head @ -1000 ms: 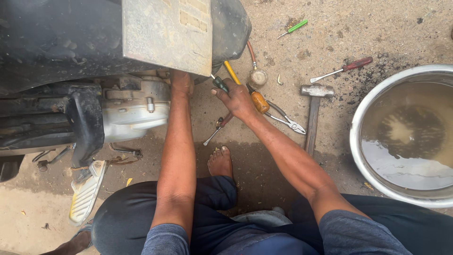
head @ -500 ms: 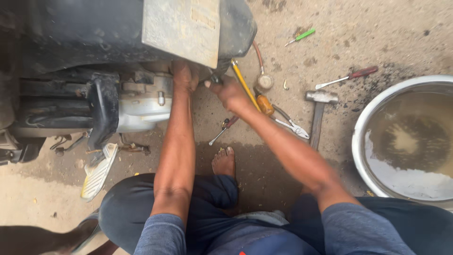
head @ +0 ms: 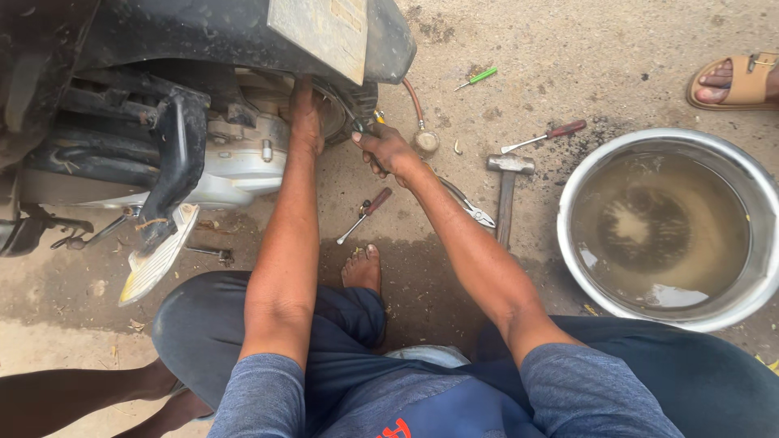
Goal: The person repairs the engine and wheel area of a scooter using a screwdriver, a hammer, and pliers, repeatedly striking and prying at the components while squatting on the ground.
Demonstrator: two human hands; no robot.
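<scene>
A dark scooter's rear wheel [head: 337,113] sits under a mudguard with a pale plate [head: 320,32]. My left hand [head: 304,113] reaches up against the wheel, its fingertips hidden beneath the mudguard. Just to the right, my right hand [head: 388,150] is closed around a yellow-handled tool [head: 361,128] whose tip points into the wheel. My bare foot [head: 363,268] rests on the dirt ground between my arms.
A hammer [head: 507,182], pliers [head: 469,207], red-handled screwdrivers [head: 545,135] [head: 367,212] and a green one [head: 477,78] lie on the ground. A hose with a gauge [head: 423,139] is nearby. A metal basin [head: 568,191] of murky water stands right. Another person's sandalled foot [head: 734,81] is top right.
My right hand has lifted the yellow-handled tool off the ground and brought it up to the wheel. My left hand stayed at the wheel. The view has shifted right.
</scene>
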